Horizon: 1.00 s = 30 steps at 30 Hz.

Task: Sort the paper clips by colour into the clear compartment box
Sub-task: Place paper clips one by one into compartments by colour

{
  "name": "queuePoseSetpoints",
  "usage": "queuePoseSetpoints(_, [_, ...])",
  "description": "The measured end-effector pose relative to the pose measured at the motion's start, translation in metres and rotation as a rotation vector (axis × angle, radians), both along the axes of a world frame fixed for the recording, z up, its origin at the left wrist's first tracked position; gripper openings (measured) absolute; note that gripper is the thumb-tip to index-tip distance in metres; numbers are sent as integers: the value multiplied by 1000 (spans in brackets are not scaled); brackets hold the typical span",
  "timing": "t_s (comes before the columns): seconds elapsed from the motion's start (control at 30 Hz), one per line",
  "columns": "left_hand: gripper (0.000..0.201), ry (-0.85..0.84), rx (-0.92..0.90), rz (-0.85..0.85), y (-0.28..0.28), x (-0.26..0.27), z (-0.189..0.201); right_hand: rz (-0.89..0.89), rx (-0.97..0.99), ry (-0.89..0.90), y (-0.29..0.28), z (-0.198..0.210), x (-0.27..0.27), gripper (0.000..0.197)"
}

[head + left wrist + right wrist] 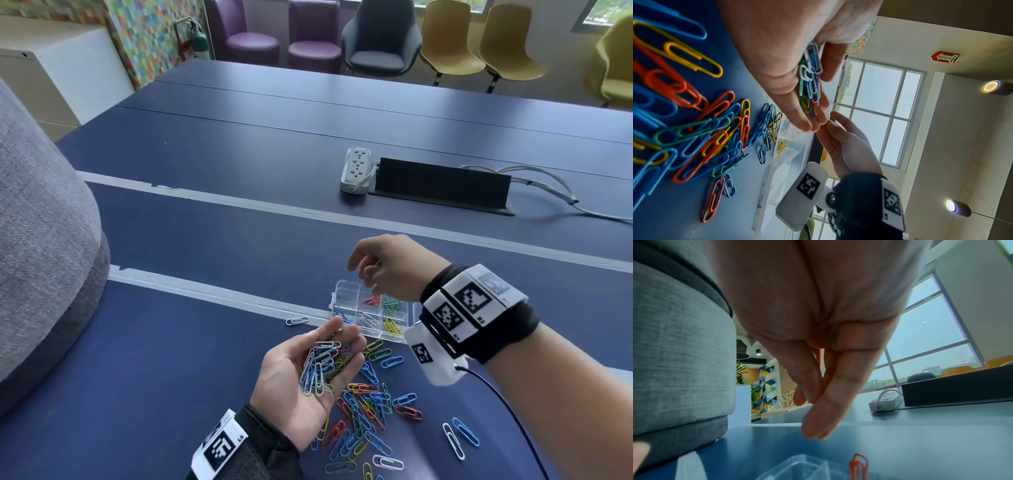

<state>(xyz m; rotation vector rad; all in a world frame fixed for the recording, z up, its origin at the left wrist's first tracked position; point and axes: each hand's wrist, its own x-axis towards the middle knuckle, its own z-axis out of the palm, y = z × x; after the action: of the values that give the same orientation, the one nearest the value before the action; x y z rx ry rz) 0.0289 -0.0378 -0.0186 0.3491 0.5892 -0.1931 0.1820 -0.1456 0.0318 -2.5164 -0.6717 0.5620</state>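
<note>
The clear compartment box sits on the blue table, with blue, white and yellow clips in its front cells and red and green in the back ones. My right hand hovers just above the box, fingers hanging loosely downward and holding nothing; the right wrist view shows the fingers over a red clip in the box. My left hand lies palm up in front of the box, carrying a bunch of mixed clips. A pile of loose clips lies below it.
A grey upholstered seat crowds the table's left side. A white power strip and a raised black cable flap sit farther back. Stray clips lie left of the box and at the right. A black wrist cable trails across the table.
</note>
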Motion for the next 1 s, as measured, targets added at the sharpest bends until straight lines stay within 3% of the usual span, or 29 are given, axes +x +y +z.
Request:
queuePoseSetpoints(0.07, [34, -2, -1, -4, 0, -1, 0, -29, 2, -34, -5, 2, 5, 39])
queuePoseSetpoints(0.33, [33, 5, 1, -16, -3, 0, 1, 10, -301, -137, -14, -15, 9, 34])
queuePoseSetpoints(0.53, [34, 7, 3, -20, -1, -1, 2, -5, -269, -94, -11, -26, 11, 23])
queuePoseSetpoints(0.8, [34, 5, 11, -18, -3, 0, 2, 44, -226, -31, -6, -22, 10, 32])
queuePoseSetpoints(1.0, [35, -1, 13, -18, -3, 0, 3, 33, -154, -165, -3, -25, 11, 23])
